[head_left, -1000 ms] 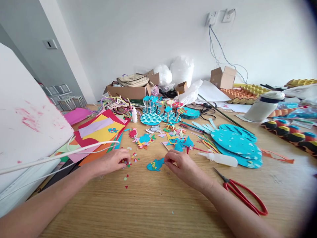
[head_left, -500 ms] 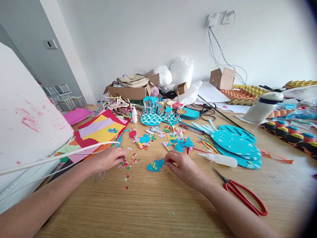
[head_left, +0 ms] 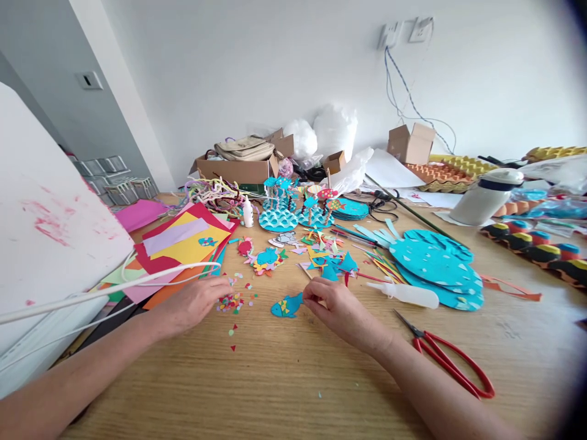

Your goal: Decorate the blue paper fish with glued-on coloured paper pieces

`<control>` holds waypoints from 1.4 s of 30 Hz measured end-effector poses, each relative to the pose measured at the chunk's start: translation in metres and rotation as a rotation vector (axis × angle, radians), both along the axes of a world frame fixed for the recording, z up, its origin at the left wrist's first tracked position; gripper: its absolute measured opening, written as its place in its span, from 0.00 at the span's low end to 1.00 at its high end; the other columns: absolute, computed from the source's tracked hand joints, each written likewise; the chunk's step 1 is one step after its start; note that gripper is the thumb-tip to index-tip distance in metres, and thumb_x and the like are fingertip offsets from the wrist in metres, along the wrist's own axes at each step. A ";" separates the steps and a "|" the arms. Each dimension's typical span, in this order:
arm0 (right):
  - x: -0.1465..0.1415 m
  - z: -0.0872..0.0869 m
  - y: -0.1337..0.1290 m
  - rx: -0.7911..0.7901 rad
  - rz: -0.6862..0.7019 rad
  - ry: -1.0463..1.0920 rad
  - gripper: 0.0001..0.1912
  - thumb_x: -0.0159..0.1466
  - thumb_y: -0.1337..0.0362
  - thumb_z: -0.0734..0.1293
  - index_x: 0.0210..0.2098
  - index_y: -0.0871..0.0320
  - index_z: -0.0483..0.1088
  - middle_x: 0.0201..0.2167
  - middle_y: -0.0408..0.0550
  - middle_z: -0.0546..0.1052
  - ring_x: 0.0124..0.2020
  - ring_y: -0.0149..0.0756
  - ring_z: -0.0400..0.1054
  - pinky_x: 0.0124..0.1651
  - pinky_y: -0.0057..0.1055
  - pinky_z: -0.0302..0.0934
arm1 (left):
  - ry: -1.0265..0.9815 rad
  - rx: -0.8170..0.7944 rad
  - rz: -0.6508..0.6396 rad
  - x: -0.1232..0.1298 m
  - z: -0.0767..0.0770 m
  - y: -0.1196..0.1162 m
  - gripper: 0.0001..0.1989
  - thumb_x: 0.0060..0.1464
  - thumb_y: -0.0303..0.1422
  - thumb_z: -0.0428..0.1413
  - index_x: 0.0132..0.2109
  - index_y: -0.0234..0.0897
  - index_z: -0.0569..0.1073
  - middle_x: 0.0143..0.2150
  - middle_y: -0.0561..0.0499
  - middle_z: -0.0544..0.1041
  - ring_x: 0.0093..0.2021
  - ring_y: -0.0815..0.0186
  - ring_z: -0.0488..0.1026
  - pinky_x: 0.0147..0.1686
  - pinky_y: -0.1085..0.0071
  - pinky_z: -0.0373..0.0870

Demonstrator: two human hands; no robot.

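Note:
A blue paper fish (head_left: 285, 306) with yellow patches lies on the wooden table. My right hand (head_left: 332, 308) is closed in a pinch at its tail, fingertips hiding the tail end. To the left, my left hand (head_left: 197, 300) hovers low beside a small heap of coloured paper dots (head_left: 232, 301). Its fingers are pressed together, and whatever may be between them is hidden. Stray dots and small triangles lie around the heap. Beyond the fish are other paper fish (head_left: 266, 260) and blue paper scraps (head_left: 331, 266).
Red-handled scissors (head_left: 452, 360) lie at right, near a white glue bottle (head_left: 408, 294) and blue paper discs (head_left: 431, 263). Coloured paper sheets (head_left: 183, 235) are stacked at left, with a white cable (head_left: 114, 287) across. Blue wave-shaped models (head_left: 279, 219) stand behind.
My left hand has drawn back slightly to the left and flattened beside the paper dots. My right hand and the blue fish are almost unchanged; the view has shifted slightly.

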State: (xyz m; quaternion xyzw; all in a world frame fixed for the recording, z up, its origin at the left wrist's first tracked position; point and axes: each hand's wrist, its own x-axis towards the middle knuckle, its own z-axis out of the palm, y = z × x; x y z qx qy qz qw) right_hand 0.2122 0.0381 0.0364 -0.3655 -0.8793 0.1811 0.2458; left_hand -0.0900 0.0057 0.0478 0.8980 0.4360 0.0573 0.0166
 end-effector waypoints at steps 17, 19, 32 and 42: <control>0.003 0.001 0.000 0.006 -0.007 -0.016 0.07 0.56 0.74 0.59 0.28 0.60 0.67 0.27 0.46 0.71 0.27 0.29 0.63 0.29 0.24 0.56 | 0.058 -0.243 0.114 0.038 0.000 0.028 0.08 0.50 0.22 0.50 0.31 0.38 0.70 0.33 0.53 0.70 0.34 0.67 0.68 0.33 0.75 0.61; 0.003 0.001 0.001 0.006 -0.008 -0.022 0.07 0.56 0.74 0.59 0.28 0.60 0.67 0.27 0.46 0.71 0.27 0.29 0.63 0.29 0.24 0.56 | 0.065 -0.260 0.107 0.039 0.002 0.028 0.07 0.49 0.22 0.50 0.30 0.37 0.70 0.32 0.53 0.70 0.34 0.67 0.68 0.32 0.75 0.60; 0.005 -0.001 0.001 0.003 -0.026 0.000 0.07 0.56 0.74 0.59 0.28 0.60 0.67 0.27 0.45 0.70 0.27 0.28 0.62 0.30 0.24 0.55 | 0.048 -0.282 0.072 0.040 0.001 0.028 0.08 0.50 0.23 0.46 0.28 0.37 0.68 0.31 0.53 0.68 0.33 0.67 0.66 0.32 0.75 0.59; 0.006 -0.001 0.003 0.001 -0.008 -0.009 0.07 0.55 0.75 0.59 0.27 0.61 0.68 0.27 0.46 0.71 0.27 0.28 0.62 0.30 0.23 0.55 | -0.045 -0.300 0.149 0.034 0.005 0.033 0.07 0.49 0.27 0.44 0.25 0.37 0.63 0.25 0.55 0.66 0.26 0.69 0.62 0.26 0.75 0.56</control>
